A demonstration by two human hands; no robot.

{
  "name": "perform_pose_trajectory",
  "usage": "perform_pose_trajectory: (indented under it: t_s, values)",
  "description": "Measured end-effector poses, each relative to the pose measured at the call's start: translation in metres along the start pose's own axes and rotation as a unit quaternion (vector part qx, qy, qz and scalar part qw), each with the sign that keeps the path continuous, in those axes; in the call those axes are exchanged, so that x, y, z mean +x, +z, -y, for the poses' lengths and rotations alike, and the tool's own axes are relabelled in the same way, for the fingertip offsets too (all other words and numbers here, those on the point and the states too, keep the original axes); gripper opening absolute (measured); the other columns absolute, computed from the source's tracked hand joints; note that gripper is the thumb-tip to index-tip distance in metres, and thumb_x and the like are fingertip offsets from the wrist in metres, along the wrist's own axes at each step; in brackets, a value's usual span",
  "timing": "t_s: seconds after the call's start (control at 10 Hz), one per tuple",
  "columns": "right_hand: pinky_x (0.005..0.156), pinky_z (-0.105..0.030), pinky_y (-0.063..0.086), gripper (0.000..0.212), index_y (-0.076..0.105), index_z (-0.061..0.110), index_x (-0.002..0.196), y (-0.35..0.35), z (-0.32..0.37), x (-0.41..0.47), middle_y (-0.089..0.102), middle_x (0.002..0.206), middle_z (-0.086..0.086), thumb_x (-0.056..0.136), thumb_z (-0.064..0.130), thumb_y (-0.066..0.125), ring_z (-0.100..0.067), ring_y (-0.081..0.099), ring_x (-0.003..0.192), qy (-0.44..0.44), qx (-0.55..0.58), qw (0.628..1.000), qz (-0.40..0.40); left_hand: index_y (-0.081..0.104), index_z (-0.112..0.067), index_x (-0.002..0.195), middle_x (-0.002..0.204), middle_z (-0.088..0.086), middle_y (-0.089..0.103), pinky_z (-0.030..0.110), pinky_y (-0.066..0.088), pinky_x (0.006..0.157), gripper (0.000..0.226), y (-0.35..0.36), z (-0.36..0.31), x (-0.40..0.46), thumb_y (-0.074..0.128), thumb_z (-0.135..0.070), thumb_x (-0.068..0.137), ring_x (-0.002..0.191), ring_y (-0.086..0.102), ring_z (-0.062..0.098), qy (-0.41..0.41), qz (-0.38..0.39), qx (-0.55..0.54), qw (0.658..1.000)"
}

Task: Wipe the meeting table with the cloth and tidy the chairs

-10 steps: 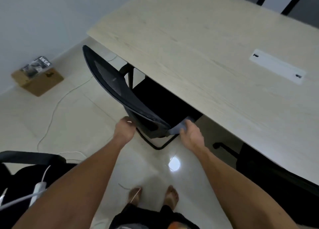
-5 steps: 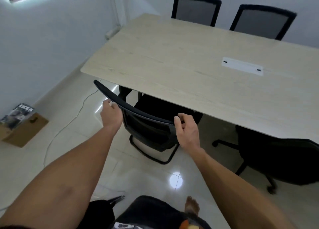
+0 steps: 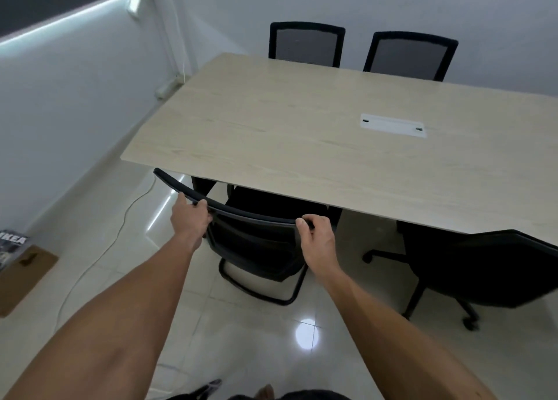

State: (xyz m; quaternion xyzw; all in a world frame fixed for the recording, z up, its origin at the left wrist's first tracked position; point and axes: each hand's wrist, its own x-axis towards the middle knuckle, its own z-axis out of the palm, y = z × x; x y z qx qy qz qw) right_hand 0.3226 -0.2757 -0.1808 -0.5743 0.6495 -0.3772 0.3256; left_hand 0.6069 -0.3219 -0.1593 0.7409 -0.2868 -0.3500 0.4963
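A black mesh chair (image 3: 256, 245) stands at the near long edge of the light wooden meeting table (image 3: 302, 134), its seat tucked under the tabletop. My left hand (image 3: 188, 218) grips the left part of the chair's top rail. My right hand (image 3: 315, 236) grips the rail's right end. No cloth shows in either hand in this view.
A black swivel chair (image 3: 483, 267) sits at the right, partly under the table. Two mesh chairs (image 3: 306, 43) (image 3: 410, 55) stand at the far side. A white cable cover (image 3: 392, 125) is set in the tabletop. A cardboard box (image 3: 21, 276) and a white cable (image 3: 99, 257) lie on the floor at left.
The chair has been pushed in and stands upright with its seat under the table. Both hands moved up to its top rail. A grey cloth seen in my right hand one second ago no longer shows.
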Motion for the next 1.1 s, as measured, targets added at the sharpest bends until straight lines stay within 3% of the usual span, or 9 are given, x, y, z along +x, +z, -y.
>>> perform_pose_trajectory:
  t_s: [0.1, 0.2, 0.3, 0.4, 0.5, 0.6, 0.7, 0.9, 1.1]
  values:
    - [0.087, -0.013, 0.036, 0.033, 0.064, 0.008, 0.128, -0.004, -0.002, 0.016, 0.054, 0.126, -0.005, 0.109, 0.033, 0.054, -0.009, 0.051, 0.107, 0.004, -0.003, 1.0, 0.005, 0.049, -0.029, 0.091, 0.079, 0.011, 0.073, 0.054, 0.064, 0.082, 0.021, 0.013, -0.003, 0.006, 0.058, -0.01, 0.094, 0.074, 0.075, 0.034, 0.005, -0.005, 0.009, 1.0]
    - [0.094, -0.021, 0.036, 0.035, 0.064, 0.008, 0.128, -0.009, -0.006, 0.038, 0.053, 0.127, -0.004, 0.11, 0.035, 0.052, -0.012, 0.05, 0.11, 0.026, -0.007, 1.0, 0.006, 0.048, -0.02, 0.107, 0.084, 0.014, 0.073, 0.047, 0.065, 0.082, 0.018, 0.031, -0.006, 0.01, 0.057, -0.009, 0.096, 0.072, 0.074, 0.031, 0.015, -0.003, -0.013, 1.0]
    - [0.092, -0.026, 0.036, 0.031, 0.063, 0.011, 0.108, -0.013, -0.01, 0.065, 0.053, 0.117, -0.006, 0.11, 0.038, 0.048, -0.014, 0.049, 0.102, 0.052, -0.028, 0.998, 0.01, 0.045, -0.018, 0.142, 0.079, 0.004, 0.074, 0.043, 0.063, 0.087, 0.05, 0.052, -0.007, 0.019, 0.058, -0.02, 0.094, 0.078, 0.074, 0.03, -0.002, 0.0, -0.017, 1.0]
    - [0.099, -0.024, 0.032, 0.034, 0.062, 0.013, 0.125, -0.019, -0.01, 0.087, 0.049, 0.126, -0.007, 0.111, 0.038, 0.044, -0.015, 0.046, 0.112, 0.062, -0.03, 0.998, 0.014, 0.038, -0.011, 0.151, 0.073, 0.001, 0.074, 0.05, 0.061, 0.093, 0.069, 0.073, 0.0, 0.038, 0.056, -0.033, 0.088, 0.088, 0.075, 0.035, -0.005, -0.015, 0.017, 1.0]
    - [0.097, -0.019, 0.028, 0.045, 0.05, 0.001, 0.144, -0.024, -0.005, 0.104, 0.045, 0.142, -0.013, 0.113, 0.032, 0.041, -0.025, 0.047, 0.131, 0.075, -0.03, 0.997, 0.016, 0.033, -0.009, 0.156, 0.087, 0.007, 0.076, 0.048, 0.056, 0.1, 0.072, 0.09, -0.015, 0.035, 0.055, -0.033, 0.092, 0.098, 0.073, 0.035, 0.002, -0.027, 0.035, 0.999]
    - [0.087, -0.014, 0.026, 0.042, 0.049, 0.0, 0.142, -0.023, -0.006, 0.116, 0.044, 0.134, -0.01, 0.114, 0.029, 0.04, -0.022, 0.046, 0.12, 0.082, -0.021, 0.996, 0.014, 0.022, -0.004, 0.162, 0.1, 0.011, 0.071, 0.037, 0.05, 0.106, 0.07, 0.1, -0.02, 0.03, 0.054, -0.023, 0.102, 0.101, 0.066, 0.029, 0.004, -0.041, 0.048, 0.998]
    - [0.088, -0.012, 0.026, 0.047, 0.046, 0.001, 0.149, -0.023, -0.008, 0.117, 0.046, 0.139, -0.014, 0.113, 0.03, 0.041, -0.021, 0.046, 0.122, 0.088, -0.01, 0.996, 0.006, 0.014, -0.007, 0.165, 0.12, 0.021, 0.069, 0.041, 0.045, 0.113, 0.076, 0.103, -0.018, 0.029, 0.053, -0.028, 0.103, 0.118, 0.063, 0.034, 0.008, -0.043, 0.053, 0.998]
    - [0.104, -0.021, 0.029, 0.058, 0.038, 0.009, 0.16, -0.035, 0.002, 0.108, 0.036, 0.154, -0.006, 0.112, 0.041, 0.044, -0.017, 0.046, 0.13, 0.116, 0.003, 0.993, 0.013, 0.035, -0.005, 0.154, 0.157, 0.018, 0.034, 0.049, 0.04, 0.116, 0.061, 0.097, -0.032, 0.005, 0.054, -0.033, 0.103, 0.138, 0.046, 0.038, 0.068, -0.049, 0.139, 0.987]
    - [0.105, -0.032, 0.036, 0.052, 0.052, 0.009, 0.148, -0.071, -0.016, 0.082, 0.046, 0.149, -0.01, 0.111, 0.043, 0.039, -0.024, 0.052, 0.132, 0.145, -0.018, 0.988, -0.058, 0.06, -0.01, 0.131, 0.13, 0.008, 0.056, 0.032, 0.043, 0.09, 0.033, 0.125, -0.048, -0.045, 0.053, -0.028, 0.104, 0.107, 0.061, 0.027, 0.244, 0.072, 0.185, 0.949]
